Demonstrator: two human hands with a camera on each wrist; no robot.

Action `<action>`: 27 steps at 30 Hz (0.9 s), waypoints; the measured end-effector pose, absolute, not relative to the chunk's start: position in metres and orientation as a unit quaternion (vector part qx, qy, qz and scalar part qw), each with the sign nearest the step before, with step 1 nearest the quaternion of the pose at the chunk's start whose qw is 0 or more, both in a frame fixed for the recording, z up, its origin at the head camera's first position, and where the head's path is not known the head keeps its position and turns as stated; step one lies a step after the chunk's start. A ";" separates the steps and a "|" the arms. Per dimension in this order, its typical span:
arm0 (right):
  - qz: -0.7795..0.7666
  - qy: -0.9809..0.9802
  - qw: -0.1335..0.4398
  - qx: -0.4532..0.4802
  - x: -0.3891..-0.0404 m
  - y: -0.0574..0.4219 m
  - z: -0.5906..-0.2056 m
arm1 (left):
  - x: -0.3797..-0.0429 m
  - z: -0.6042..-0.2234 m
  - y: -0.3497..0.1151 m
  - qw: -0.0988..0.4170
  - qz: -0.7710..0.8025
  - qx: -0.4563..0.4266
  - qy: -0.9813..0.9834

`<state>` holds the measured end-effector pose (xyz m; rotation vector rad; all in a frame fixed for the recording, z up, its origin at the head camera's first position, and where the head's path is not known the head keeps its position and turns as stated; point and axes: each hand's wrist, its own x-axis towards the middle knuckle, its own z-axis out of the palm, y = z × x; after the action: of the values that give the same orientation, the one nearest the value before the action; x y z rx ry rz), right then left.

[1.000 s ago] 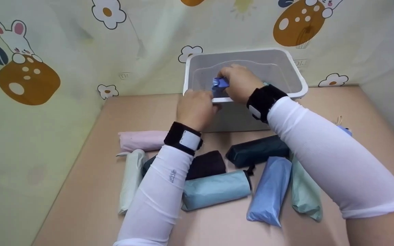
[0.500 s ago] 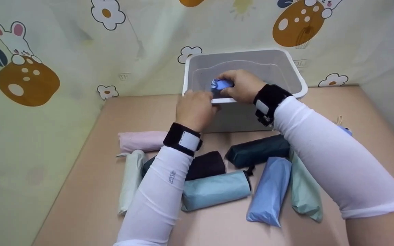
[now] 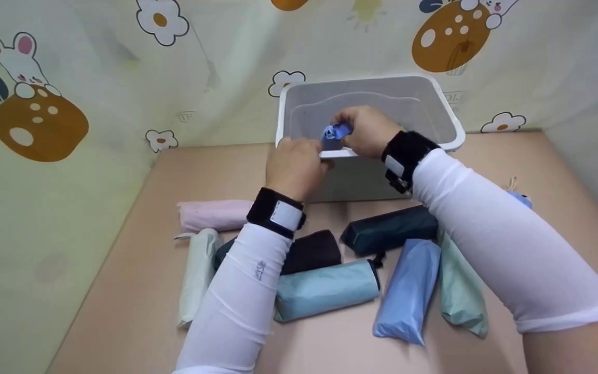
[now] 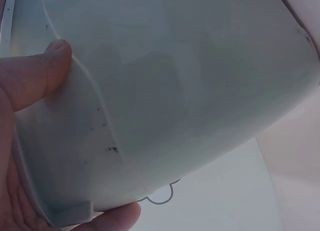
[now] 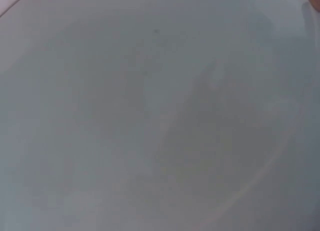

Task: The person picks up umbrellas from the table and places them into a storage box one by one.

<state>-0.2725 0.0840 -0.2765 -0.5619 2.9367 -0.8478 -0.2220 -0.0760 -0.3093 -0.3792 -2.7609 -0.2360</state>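
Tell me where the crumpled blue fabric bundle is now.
The bundle is right of centre in the head view, held by the right hand at the mouth of the white-rimmed rectangular plastic bin, near the left hand.

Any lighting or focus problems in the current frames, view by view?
Head view: fairly even light, soft shadows on the table, left hand and right hand readable; left wrist view: dim and greyish, though dark flecks on the bin show; right wrist view: hazy, low-contrast grey, hardly any sharp detail.

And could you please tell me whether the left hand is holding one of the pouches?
No, the left hand grips the plastic bin by its rim.
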 end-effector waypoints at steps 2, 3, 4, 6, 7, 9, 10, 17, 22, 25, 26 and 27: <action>-0.263 0.947 0.029 -0.179 -0.272 0.084 -0.276 | -0.222 -0.310 -0.076 0.173 -0.089 -0.135 -0.972; -0.261 0.948 0.033 -0.180 -0.273 0.084 -0.276 | -0.222 -0.310 -0.076 0.174 -0.090 -0.135 -0.971; -0.259 0.948 0.037 -0.181 -0.273 0.084 -0.276 | -0.222 -0.310 -0.076 0.175 -0.089 -0.136 -0.971; -0.256 0.948 0.046 -0.185 -0.273 0.084 -0.276 | -0.222 -0.310 -0.077 0.176 -0.087 -0.135 -0.971; -0.256 0.947 0.049 -0.188 -0.273 0.084 -0.276 | -0.222 -0.310 -0.077 0.175 -0.085 -0.134 -0.972; -0.257 0.946 0.056 -0.191 -0.272 0.084 -0.275 | -0.222 -0.310 -0.077 0.174 -0.082 -0.134 -0.972; -0.257 0.945 0.059 -0.192 -0.272 0.085 -0.275 | -0.222 -0.309 -0.077 0.173 -0.082 -0.134 -0.972; -0.258 0.944 0.065 -0.194 -0.273 0.087 -0.276 | -0.223 -0.309 -0.076 0.167 -0.080 -0.131 -0.974; -0.264 0.944 0.059 -0.187 -0.273 0.086 -0.276 | -0.223 -0.309 -0.076 0.168 -0.074 -0.131 -0.974; -0.268 0.945 0.050 -0.181 -0.272 0.086 -0.276 | -0.222 -0.308 -0.076 0.165 -0.077 -0.131 -0.974; -0.269 0.945 0.046 -0.179 -0.272 0.085 -0.277 | -0.222 -0.308 -0.076 0.163 -0.078 -0.131 -0.975; -0.270 0.945 0.041 -0.177 -0.272 0.085 -0.276 | -0.222 -0.308 -0.076 0.160 -0.079 -0.131 -0.975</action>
<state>-0.2716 0.0855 -0.2764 -0.5429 2.8945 -0.8282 -0.2222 -0.0761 -0.3076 -0.3731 -2.7853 -0.2257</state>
